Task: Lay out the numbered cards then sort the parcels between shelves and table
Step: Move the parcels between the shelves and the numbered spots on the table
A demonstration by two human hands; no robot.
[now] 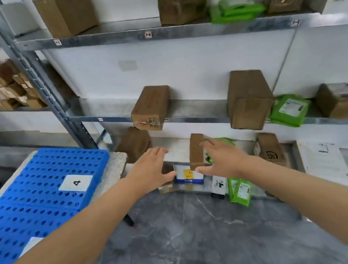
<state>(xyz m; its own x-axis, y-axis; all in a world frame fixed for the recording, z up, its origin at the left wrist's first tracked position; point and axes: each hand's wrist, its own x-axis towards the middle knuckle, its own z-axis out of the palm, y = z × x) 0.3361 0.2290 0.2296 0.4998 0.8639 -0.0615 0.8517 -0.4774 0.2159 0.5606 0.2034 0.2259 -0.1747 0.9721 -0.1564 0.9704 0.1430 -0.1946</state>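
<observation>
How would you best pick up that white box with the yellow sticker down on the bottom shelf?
By its two side walls, coming from the front with a hand on each. The white box is wide and faces outward, and a brown box seems to stand upright on it, so the top is partly taken. The left hand and right hand are open at either side.

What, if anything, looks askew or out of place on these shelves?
On the middle metal shelf, a smaller brown cardboard box and a larger brown cardboard box both jut past the front edge. Near the right hand, green plastic mailer bags droop over the edge there. Nothing looks spilled.
</observation>
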